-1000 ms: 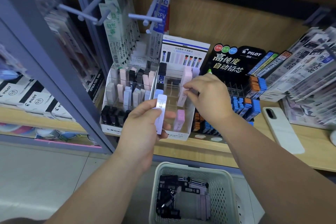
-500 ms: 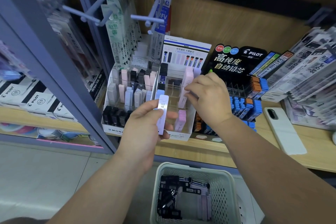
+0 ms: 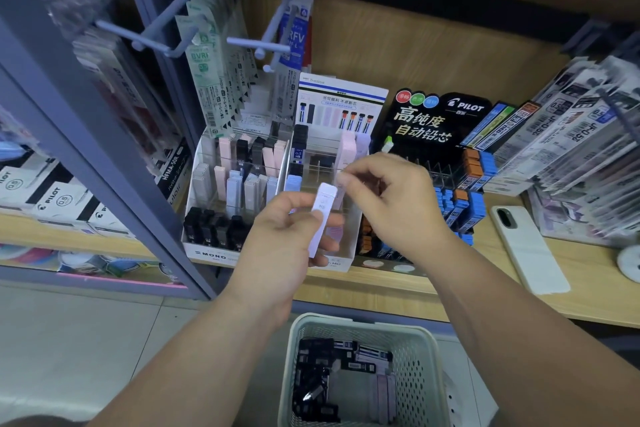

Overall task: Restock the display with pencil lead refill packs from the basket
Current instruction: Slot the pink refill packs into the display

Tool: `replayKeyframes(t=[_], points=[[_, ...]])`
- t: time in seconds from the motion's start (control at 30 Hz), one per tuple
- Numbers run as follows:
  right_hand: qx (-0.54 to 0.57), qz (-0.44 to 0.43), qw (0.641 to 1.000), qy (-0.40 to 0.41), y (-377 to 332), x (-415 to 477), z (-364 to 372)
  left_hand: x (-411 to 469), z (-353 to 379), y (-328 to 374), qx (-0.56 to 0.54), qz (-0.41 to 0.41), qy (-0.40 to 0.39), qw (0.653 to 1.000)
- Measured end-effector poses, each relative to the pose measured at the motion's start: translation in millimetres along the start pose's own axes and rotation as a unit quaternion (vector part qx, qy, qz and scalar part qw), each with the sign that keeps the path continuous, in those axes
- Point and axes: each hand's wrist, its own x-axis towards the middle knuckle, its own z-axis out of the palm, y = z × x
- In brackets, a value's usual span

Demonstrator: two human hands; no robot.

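The left hand (image 3: 284,229) pinches a slim, pale lilac plastic lead refill pack (image 3: 320,218) between thumb and fingers, holding it tilted with its top toward the shelf, just in front of the white cardboard display stand with clear plastic dividers (image 3: 341,253). The right hand (image 3: 391,201) hovers just beside the pack's upper end, its thumb and forefinger drawn together near the cap; motion blur there hides whether they touch it or grip anything. Behind the hands, the stand holds a few pink, blue and black packs in its slots, and several slots show bare. To its left sits a white MONO-labelled display box (image 3: 207,253) of black, pink and grey packs; to its right, a black PILOT display (image 3: 443,121) with blue and orange packs. Below, a pale green perforated plastic basket (image 3: 415,357) contains more black and pink packs. A white phone (image 3: 526,250) lies on the wooden shelf (image 3: 450,291).
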Motion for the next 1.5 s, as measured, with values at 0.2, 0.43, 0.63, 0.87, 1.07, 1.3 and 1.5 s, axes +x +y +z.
replayKeyframes(t=[0.2, 0.43, 0.63, 0.87, 1.07, 1.3, 1.5], points=[[0.218, 0.147, 0.961, -0.085, -9.9, -11.6, -16.9, 1.8, 13.3, 0.7, 0.048, 0.023, -0.028, 0.998], [0.156, 0.161, 0.974, -0.013, 8.8, 7.9, -44.5, 16.1, 1.9, 11.6, 0.193, 0.106, 0.060, 0.974], [0.080, 0.137, 0.987, 0.032, 26.3, 35.7, -52.7, 43.5, -14.9, 18.9, 0.448, 0.203, 0.093, 0.866], [-0.043, 0.067, 0.996, 0.034, 28.4, 45.5, -42.7, 59.5, -19.1, 5.4, 0.651, 0.188, 0.040, 0.734], [-0.068, 0.042, 0.996, 0.048, 30.0, 53.6, -36.1, 64.1, -22.8, 6.5, 0.683, 0.195, 0.041, 0.703], [-0.164, 0.003, 0.986, 0.030, 31.6, 55.1, -25.8, 66.7, -24.7, 10.3, 0.670, 0.198, 0.031, 0.715], [-0.217, -0.014, 0.976, 0.027, 38.8, 49.6, -11.2, 68.2, -26.7, 10.6, 0.670, 0.200, 0.032, 0.714]])
